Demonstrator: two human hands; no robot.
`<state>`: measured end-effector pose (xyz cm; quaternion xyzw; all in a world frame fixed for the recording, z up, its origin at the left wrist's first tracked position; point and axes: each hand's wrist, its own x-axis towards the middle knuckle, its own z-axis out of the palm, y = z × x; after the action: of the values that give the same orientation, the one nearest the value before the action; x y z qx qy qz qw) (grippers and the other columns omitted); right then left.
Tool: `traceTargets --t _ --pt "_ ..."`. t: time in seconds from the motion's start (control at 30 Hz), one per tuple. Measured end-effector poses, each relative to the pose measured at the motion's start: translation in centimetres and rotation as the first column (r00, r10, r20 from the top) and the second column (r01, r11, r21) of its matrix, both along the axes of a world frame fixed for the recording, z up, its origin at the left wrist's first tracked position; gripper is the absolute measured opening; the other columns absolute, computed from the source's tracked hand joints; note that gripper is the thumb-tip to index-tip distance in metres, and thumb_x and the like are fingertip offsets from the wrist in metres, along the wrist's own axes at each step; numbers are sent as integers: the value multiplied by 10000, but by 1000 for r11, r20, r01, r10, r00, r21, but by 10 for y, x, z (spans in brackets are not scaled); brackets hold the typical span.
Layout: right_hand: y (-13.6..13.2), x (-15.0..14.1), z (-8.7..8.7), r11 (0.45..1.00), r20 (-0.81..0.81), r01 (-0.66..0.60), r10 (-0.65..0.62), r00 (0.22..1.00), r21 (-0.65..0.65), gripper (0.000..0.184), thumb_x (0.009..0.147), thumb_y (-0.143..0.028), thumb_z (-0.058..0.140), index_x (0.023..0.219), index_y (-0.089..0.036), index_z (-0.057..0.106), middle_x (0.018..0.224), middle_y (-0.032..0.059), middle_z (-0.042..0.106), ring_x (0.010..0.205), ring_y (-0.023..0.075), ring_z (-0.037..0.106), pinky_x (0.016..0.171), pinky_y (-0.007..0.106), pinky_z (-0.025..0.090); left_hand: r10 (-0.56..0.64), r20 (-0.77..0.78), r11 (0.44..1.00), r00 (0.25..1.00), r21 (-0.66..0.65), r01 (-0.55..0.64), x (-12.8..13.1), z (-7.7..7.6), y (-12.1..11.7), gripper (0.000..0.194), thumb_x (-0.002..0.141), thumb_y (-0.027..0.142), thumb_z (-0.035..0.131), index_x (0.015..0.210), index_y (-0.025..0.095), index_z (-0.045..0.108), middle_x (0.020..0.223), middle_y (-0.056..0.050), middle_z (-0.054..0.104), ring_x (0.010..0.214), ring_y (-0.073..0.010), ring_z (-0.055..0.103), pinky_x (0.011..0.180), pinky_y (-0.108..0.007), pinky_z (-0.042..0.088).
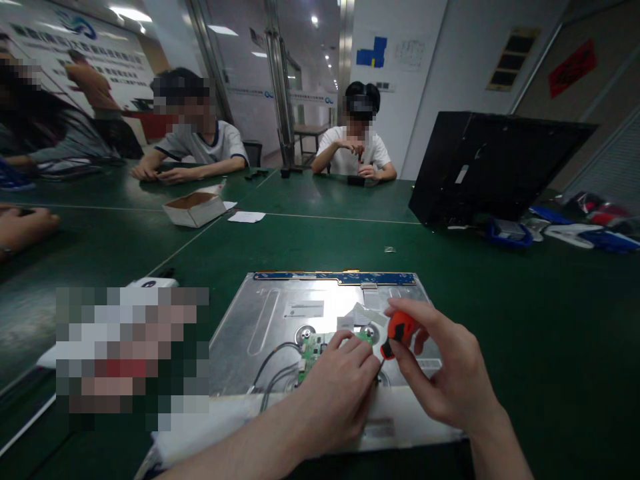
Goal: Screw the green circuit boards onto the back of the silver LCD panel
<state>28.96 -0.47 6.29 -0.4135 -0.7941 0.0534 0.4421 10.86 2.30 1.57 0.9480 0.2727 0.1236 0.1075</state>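
R hand (447, 373): screwdriver (400, 328) angled down-L

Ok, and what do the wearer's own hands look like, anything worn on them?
The left hand and right hand are both bare, five-fingered human hands without gloves. I can make out no ring, watch or bracelet. No sleeve, cable or marking shows either.

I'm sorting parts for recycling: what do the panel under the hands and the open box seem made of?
Panel: probably bare sheet metal, smooth grey, with a dull shine and pressed grooves. Open box: likely cardboard, pale outside, brownish inside, with thin folded walls.
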Motion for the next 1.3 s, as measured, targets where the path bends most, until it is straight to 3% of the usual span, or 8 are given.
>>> traceTargets --t 0.3,0.53,0.7,0.93,1.13,1.3 --pt "2 1 -2 998 34 44 -45 998 52 415 868 -200 634 1249 -209 471 860 -5 559 573 91 495 515 235 437 0 46 999 999 -41 2 -1 1 0 174 840 178 512 1004 181 571 1019 -83 635 973 -245 575 1020 -451 340" --pt "0 0 -2 1000 23 -2 3 1000 -21 565 832 -116 577 1360 -201 394 947 12 630 628 106 534 545 236 453 -13 18 999 1000 -44 13 0 1 2 203 822 177 523 1022 179 557 1016 -85 635 966 -251 577 1017 -465 341" --pt "1 1 -3 1000 16 17 -17 1000 -19 508 841 -128 582 1315 -198 415 800 -30 579 579 101 511 513 226 436 -21 4 999 1000 -43 21 0 1 2 209 819 182 527 1025 179 559 1017 -87 637 959 -252 581 1013 -467 343" --pt "1 1 -3 999 65 17 -19 998 31 449 876 -203 608 1287 -209 427 825 -22 568 578 95 499 505 226 413 -12 4 1000 1000 -2 12 -1 -2 1 181 825 184 533 1003 186 562 1021 -82 632 970 -248 582 1017 -452 340" --pt "0 0 -4 1000 5 4 -3 1000 -25 494 837 -124 567 1304 -195 422 884 -2 620 612 102 547 550 237 453 -11 -6 1000 1000 -1 11 -1 1 1 175 831 191 526 1002 183 562 1000 -74 623 960 -240 573 1005 -435 349" --pt "1 0 -5 999 11 44 -45 999 18 468 833 -129 597 1268 -198 438 784 -34 575 561 95 521 501 221 433 -9 -14 1000 1000 -3 9 0 0 1 169 832 199 530 997 183 560 1007 -75 624 959 -242 571 1019 -441 333"
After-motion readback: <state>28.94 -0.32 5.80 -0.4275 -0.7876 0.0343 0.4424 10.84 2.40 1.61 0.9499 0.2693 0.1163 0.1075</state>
